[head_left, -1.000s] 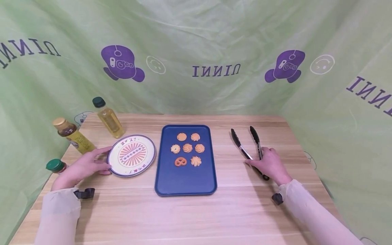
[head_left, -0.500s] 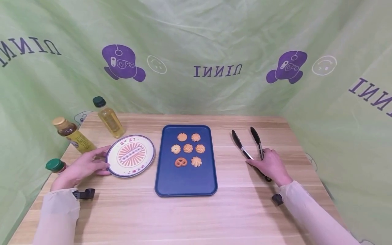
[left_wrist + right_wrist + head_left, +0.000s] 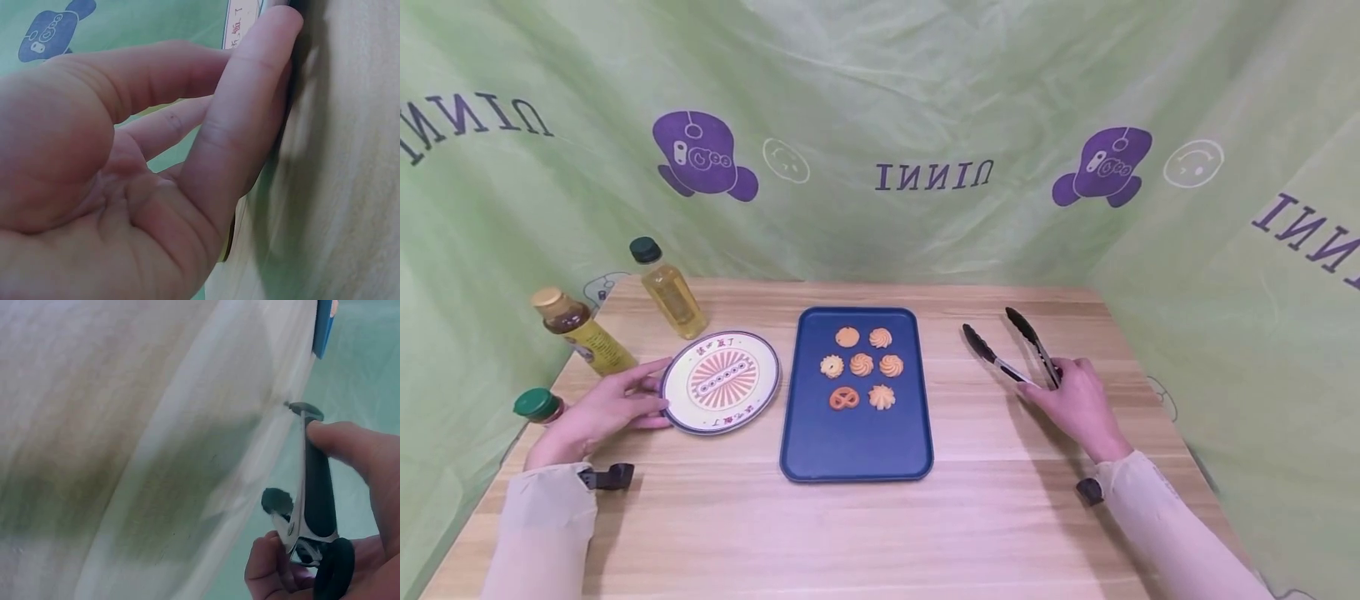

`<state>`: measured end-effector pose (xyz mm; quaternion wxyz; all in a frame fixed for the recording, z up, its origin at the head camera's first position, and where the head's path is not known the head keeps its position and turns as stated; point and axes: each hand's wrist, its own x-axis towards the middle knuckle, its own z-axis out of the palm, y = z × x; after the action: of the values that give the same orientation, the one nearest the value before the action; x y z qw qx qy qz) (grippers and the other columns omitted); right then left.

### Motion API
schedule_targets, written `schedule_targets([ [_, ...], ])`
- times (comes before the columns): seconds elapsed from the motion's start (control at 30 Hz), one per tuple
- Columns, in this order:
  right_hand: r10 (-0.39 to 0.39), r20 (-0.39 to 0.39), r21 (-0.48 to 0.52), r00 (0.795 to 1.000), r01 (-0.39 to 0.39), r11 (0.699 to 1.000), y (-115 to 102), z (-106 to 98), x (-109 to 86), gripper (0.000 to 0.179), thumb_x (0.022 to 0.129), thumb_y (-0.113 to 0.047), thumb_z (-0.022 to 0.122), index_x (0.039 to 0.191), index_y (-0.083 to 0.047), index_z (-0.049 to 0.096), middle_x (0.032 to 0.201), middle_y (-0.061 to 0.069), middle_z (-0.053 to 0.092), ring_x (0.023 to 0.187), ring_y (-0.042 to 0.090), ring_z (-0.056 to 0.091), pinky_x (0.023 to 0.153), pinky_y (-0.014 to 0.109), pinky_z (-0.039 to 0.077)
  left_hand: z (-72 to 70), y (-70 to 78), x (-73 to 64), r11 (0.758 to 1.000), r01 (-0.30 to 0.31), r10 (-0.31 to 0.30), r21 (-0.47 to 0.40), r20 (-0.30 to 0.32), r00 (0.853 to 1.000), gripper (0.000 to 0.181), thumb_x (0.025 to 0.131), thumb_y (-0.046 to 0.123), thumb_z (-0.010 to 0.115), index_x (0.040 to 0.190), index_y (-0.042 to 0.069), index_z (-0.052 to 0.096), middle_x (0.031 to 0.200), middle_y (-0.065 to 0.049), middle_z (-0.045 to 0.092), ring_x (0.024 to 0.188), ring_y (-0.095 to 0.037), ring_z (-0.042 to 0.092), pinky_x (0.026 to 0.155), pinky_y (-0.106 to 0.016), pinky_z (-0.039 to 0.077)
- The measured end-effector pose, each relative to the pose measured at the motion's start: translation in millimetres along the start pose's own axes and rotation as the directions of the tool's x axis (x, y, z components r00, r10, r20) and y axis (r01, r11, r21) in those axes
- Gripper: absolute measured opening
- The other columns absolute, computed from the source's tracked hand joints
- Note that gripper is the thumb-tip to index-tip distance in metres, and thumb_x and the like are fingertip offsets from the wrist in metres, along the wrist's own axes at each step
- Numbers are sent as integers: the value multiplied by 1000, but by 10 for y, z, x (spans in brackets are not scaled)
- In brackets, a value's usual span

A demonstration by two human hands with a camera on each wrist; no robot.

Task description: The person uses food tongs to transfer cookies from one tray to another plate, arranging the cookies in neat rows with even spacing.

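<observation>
My left hand (image 3: 613, 408) holds the left rim of a round white plate (image 3: 721, 382) with a red sunburst pattern, in the head view. In the left wrist view its curled fingers (image 3: 215, 134) meet the plate's edge at the top; part of the grip is hidden. On the right, my right hand (image 3: 1078, 404) grips the handle end of black and silver tongs (image 3: 1000, 360), whose arms are spread apart and point away from me. The right wrist view shows the thumb on one black handle of the tongs (image 3: 320, 487) and fingers curled round the other side.
A blue tray (image 3: 856, 446) lies mid-table with several cookies (image 3: 861, 365) and a pretzel (image 3: 844, 398). Left of the plate stand an oil bottle (image 3: 673, 298), a yellow-labelled bottle (image 3: 597, 346) and a green-capped jar (image 3: 538, 406). A green curtain (image 3: 850, 225) hangs behind the wooden table (image 3: 865, 533).
The right hand has shifted slightly, turning the tongs in its grip so their hinge end is now hidden by the hand. The left hand and plate have stayed nearly still.
</observation>
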<state>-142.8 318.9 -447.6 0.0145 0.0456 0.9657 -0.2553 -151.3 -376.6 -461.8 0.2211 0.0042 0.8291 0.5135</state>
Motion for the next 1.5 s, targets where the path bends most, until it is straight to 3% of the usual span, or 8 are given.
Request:
schedule_targets([
  [0.2,-66,-31,-25,997,65,998,-95,-16,57,91,97,-47,86,155,16,53,139,40,61,121,53,62,106,73,57,2,-11,-5,1000,2,-2,-27,-2,1000,84,111,-1,62,178,-2,11,151,-38,43,103,-10,76,93,-33,73],
  [0.4,-154,11,-33,988,155,987,-317,-52,188,84,94,-51,86,149,9,63,135,33,69,113,46,69,100,64,60,-13,-23,2,999,0,0,-39,6,1000,82,112,0,60,178,-2,12,150,-38,44,104,-10,77,94,-34,73],
  [0.6,-262,67,-56,963,265,962,-645,-18,317,76,91,-49,89,139,6,72,119,22,73,100,32,66,86,47,59,-8,-9,18,999,11,-10,-48,9,1000,81,112,-1,59,178,-2,11,151,-38,44,104,-10,77,95,-35,73],
  [0.8,-332,116,-67,936,341,938,-1012,16,434,69,88,-47,90,133,4,75,112,16,74,99,29,65,87,47,60,-5,22,26,999,4,-5,-39,-3,1000,80,112,-2,59,177,-3,12,150,-38,45,103,-10,77,95,-34,73],
  [0.97,-361,175,-64,916,376,924,-1277,26,531,61,87,-43,90,127,1,78,111,16,77,97,27,65,87,43,60,-9,16,16,999,12,-13,-30,-11,1000,80,112,-2,59,177,-4,13,150,-39,45,101,-10,78,94,-34,73],
  [1.17,-397,236,-59,887,421,905,-1489,51,618,49,87,-37,92,116,1,81,99,12,75,83,22,63,72,34,55,4,17,4,999,1,-2,-38,-18,1000,81,110,-3,60,176,-5,13,148,-39,45,101,-10,78,94,-35,73],
  [1.5,-394,290,-105,872,439,893,-1746,154,675,46,88,-36,91,113,2,81,95,9,74,78,21,61,70,30,52,14,-6,-28,1000,-10,10,-12,-21,1000,81,111,1,62,177,-4,14,150,-40,46,102,-11,78,93,-32,73],
])
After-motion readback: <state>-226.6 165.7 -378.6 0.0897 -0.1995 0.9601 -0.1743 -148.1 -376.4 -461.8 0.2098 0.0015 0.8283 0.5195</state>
